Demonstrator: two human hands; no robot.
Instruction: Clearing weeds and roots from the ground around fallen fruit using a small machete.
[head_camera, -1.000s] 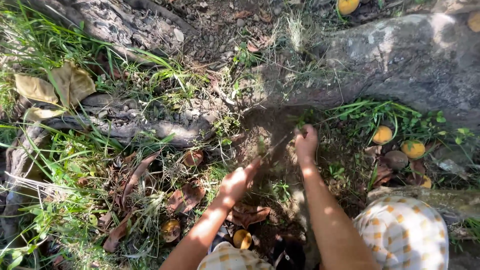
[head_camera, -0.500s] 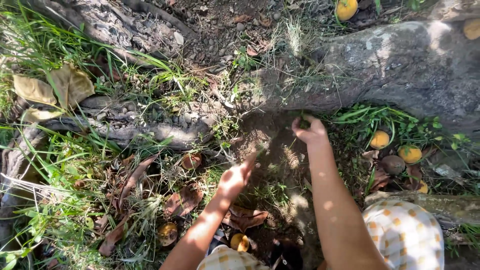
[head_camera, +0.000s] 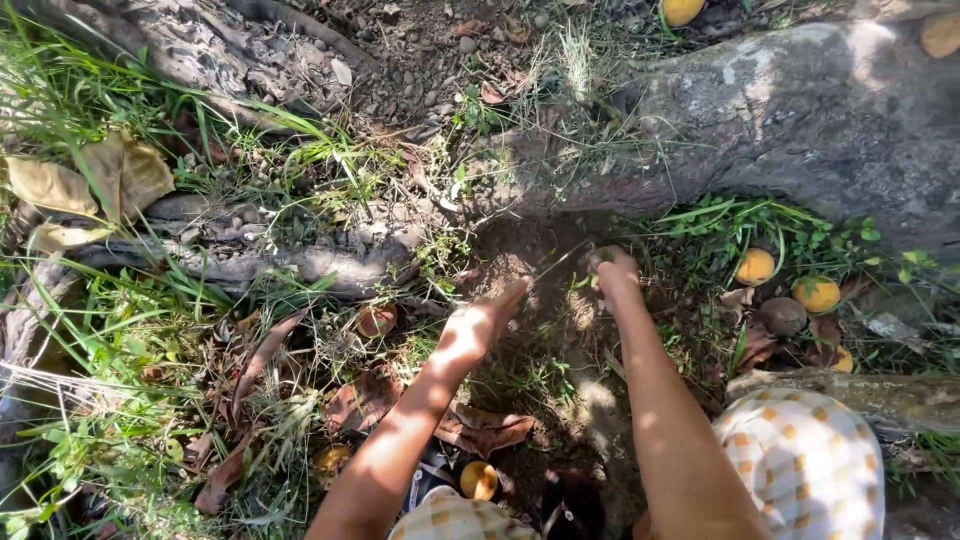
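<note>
My right hand (head_camera: 614, 272) is closed in a fist over a patch of bare dark soil (head_camera: 540, 300) between tree roots. Some green weed shows at its knuckles. A thin pale blade-like strip (head_camera: 560, 263) sticks out of the fist to the left; I cannot tell what it is. My left hand (head_camera: 478, 328) lies just left of it with fingers straight and together, pointing at the soil and holding nothing. Both forearms reach out from checked yellow-and-white sleeves (head_camera: 805, 465).
A thick grey root (head_camera: 800, 110) runs along the top right, and a thinner root (head_camera: 250, 262) along the left. Orange fallen fruits (head_camera: 756, 266) lie under the right root and another (head_camera: 479, 479) near my body. Dry brown leaves (head_camera: 365, 400) and grass (head_camera: 120, 330) cover the left.
My right hand has pushed slightly farther from my body, up to the top of the soil patch. My left hand has slid forward toward the same spot.
</note>
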